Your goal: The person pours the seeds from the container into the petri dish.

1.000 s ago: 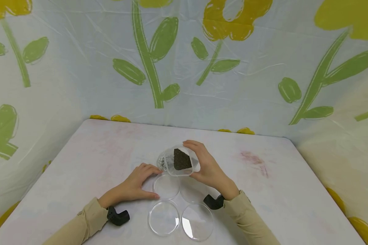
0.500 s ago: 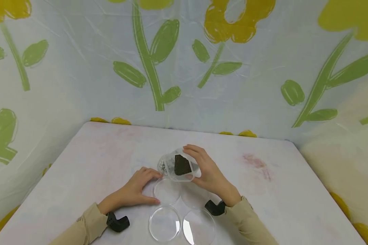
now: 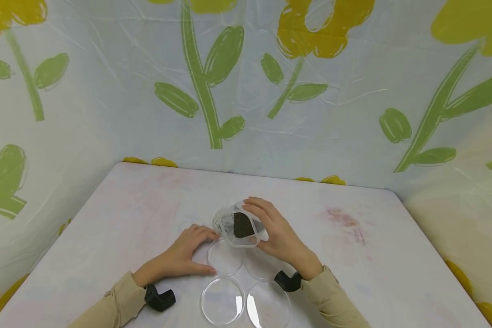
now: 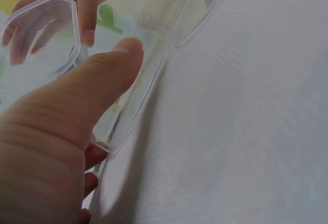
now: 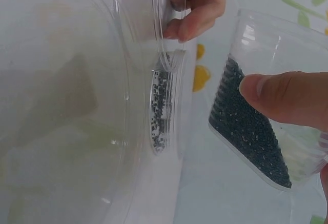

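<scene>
My right hand (image 3: 279,239) grips a clear plastic box (image 3: 228,238) between thumb and fingers, tilted to the left. Small dark seed-like grains (image 5: 245,124) are heaped along its lower side in the right wrist view. Under the box's left end lies a clear round dish (image 3: 215,222) with dark grains scattered in it. My left hand (image 3: 187,254) rests on the table with thumb and fingers spread around a clear dish (image 3: 225,275) in front of that one. In the left wrist view, its fingertips (image 4: 95,155) are at the dish edge and its thumb is extended.
Two more clear dishes (image 3: 222,324) (image 3: 289,304) lie side by side nearest me. Another dish (image 3: 262,279) sits partly below my right wrist. Black wrist mounts (image 3: 160,299) stick out from both sleeves. A flower-printed curtain (image 3: 139,68) stands behind the table.
The box in my right hand has tipped slightly, and the dark heap inside has changed outline. My left hand stays by the dish. The whole head view has shifted a little.
</scene>
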A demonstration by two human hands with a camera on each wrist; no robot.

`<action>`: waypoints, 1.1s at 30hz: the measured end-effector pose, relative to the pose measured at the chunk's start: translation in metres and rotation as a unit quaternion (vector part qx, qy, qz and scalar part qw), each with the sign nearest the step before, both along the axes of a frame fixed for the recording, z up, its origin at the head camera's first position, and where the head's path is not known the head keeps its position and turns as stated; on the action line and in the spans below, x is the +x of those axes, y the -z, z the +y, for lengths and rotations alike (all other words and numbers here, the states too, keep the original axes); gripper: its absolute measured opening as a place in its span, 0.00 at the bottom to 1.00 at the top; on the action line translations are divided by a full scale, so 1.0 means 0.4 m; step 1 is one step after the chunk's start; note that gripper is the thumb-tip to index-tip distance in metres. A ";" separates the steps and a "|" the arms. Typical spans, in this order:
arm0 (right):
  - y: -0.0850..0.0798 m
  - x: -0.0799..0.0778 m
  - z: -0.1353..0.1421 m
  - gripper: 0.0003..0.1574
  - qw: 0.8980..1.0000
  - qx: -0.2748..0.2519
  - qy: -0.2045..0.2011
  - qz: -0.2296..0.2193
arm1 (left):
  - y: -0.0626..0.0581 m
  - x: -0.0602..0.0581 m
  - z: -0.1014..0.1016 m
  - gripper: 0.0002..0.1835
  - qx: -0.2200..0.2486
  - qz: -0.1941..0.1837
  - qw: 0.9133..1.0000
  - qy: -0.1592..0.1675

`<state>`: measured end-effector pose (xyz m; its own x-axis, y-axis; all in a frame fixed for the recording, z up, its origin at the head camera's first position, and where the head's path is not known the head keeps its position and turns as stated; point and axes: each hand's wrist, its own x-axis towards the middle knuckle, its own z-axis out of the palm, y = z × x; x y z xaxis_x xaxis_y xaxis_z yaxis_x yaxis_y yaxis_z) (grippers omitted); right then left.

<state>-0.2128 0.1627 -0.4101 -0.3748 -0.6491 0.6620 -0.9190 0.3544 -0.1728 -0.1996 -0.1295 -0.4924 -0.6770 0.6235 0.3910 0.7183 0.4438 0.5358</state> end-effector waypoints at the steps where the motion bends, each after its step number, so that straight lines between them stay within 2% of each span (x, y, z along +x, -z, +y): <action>1: 0.001 0.000 0.000 0.56 1.000 0.003 0.001 0.001 | 0.001 -0.001 0.001 0.40 0.000 0.003 1.000 0.000; 11: 0.001 0.003 0.000 0.56 1.000 0.005 0.005 0.022 | 0.011 -0.008 0.003 0.39 0.003 0.018 1.000 0.002; 21: 0.000 0.006 -0.006 0.58 0.999 0.017 0.007 0.030 | 0.008 -0.004 0.000 0.39 -0.001 0.018 1.000 -0.001; 33: -0.003 0.011 -0.004 0.53 0.999 0.028 0.007 0.039 | 0.011 -0.007 0.005 0.39 0.006 0.030 1.000 0.007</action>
<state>-0.2083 0.1610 -0.4089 -0.3331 -0.6812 0.6520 -0.9239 0.3739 -0.0813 -0.2026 -0.1275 -0.4967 -0.6440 0.6271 0.4381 0.7548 0.4276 0.4975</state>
